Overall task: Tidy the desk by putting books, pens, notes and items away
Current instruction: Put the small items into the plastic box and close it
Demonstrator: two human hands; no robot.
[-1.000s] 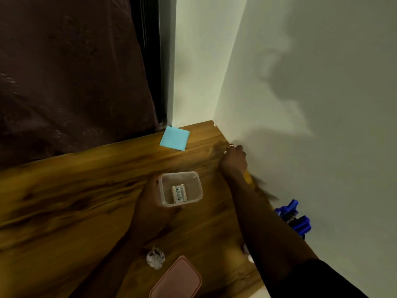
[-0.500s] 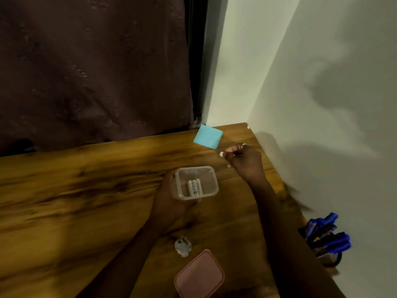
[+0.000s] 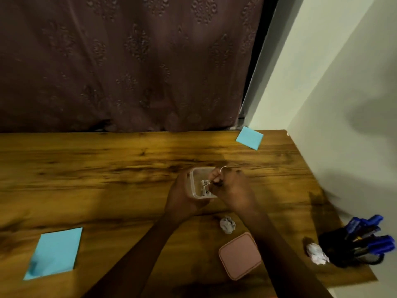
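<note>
Left hand (image 3: pixel 182 197) curled round small clear square plastic container (image 3: pixel 196 172), over mid brown wooden counter (image 3: pixel 107 179), white batteries (image 3: pixel 204 186) inside, right hand (image 3: pixel 233 190) at its opening, fingertips bunched, pinching small dark item (image 3: pixel 218 183), too blurred to identify.

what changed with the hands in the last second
The right hand moved from the far corner of the desk back to the container, fingers pinching a small dark item over it. The left hand still holds the container, batteries inside; pink lid and far blue note unmoved.

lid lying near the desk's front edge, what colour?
Pink, the square lid in the head view.
</note>
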